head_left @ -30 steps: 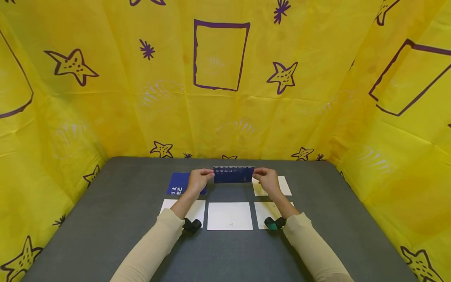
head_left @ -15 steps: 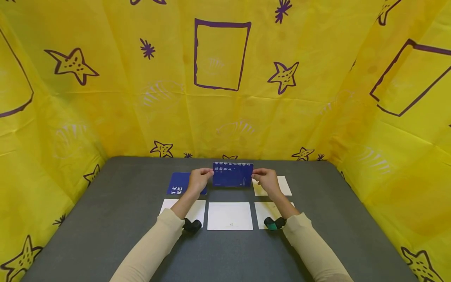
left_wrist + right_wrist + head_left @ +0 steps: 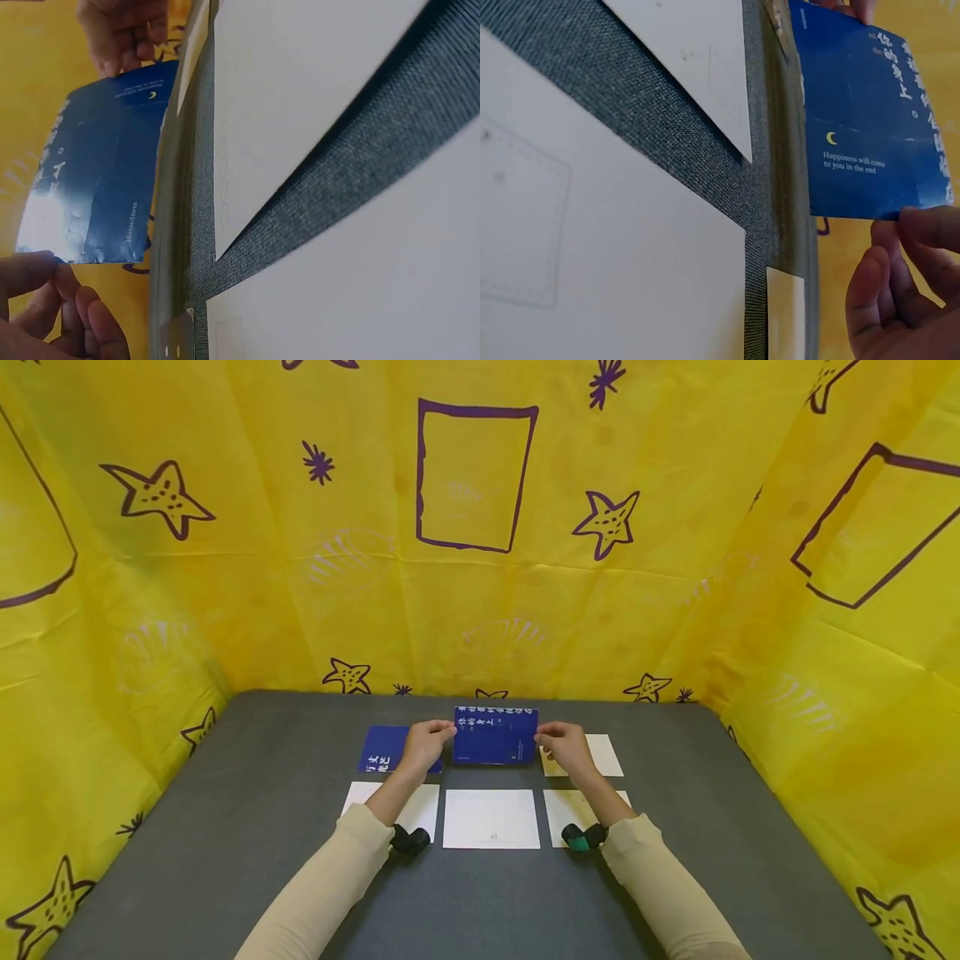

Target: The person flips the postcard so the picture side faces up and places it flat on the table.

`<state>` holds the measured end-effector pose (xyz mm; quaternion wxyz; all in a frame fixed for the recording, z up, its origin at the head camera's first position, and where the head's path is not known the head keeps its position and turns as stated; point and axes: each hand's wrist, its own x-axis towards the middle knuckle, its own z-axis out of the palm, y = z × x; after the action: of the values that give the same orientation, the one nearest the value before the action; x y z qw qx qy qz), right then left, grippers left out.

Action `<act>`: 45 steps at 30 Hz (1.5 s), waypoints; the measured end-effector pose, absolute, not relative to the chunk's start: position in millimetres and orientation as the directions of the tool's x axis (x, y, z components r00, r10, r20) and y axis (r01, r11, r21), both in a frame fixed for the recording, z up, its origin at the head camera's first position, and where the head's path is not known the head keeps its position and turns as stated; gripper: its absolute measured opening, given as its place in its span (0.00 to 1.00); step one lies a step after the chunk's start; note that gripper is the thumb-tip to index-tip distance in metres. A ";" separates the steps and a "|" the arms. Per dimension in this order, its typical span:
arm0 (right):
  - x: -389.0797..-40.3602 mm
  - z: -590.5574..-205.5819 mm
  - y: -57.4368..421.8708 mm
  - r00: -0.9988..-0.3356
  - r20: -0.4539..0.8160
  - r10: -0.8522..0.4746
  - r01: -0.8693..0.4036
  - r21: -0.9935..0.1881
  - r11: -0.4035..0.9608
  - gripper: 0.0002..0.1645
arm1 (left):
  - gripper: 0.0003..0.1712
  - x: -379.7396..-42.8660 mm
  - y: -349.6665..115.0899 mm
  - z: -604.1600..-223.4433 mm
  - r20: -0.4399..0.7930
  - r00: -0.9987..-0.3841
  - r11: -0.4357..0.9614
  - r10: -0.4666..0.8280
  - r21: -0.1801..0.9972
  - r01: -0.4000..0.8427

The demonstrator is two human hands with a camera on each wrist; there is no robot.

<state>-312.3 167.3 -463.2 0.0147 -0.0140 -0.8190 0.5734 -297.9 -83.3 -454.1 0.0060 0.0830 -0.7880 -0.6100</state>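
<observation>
A dark blue postcard with white characters is held up between both hands, its printed face toward me. My left hand pinches its left edge between thumb and finger. On the opposite edge, my right hand pinches the card the same way. The right wrist view shows a small yellow moon and English words on the blue postcard. Below the held card, a white card lies on the grey table. Partly behind my left hand lies another blue card.
A white card lies at the back right, partly hidden by my right hand. Two more white cards, front left and front right, lie under my forearms. A yellow patterned cloth surrounds the grey table.
The blue postcard has tilted so that more of its printed face shows to me. Both hands keep their pinch on its edges and have barely moved.
</observation>
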 end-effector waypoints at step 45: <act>-316.1 -459.4 163.2 -0.986 -0.144 0.086 0.166 -0.909 0.382 0.11 | 0.14 -301.6 -81.0 -457.9 -0.002 -0.987 0.534 -0.162 0.841 -0.090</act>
<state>-316.1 163.2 -459.4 -0.0365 -0.0757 -0.8306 0.5506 -301.6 -81.0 -457.9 0.0380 0.0719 -0.8750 -0.4772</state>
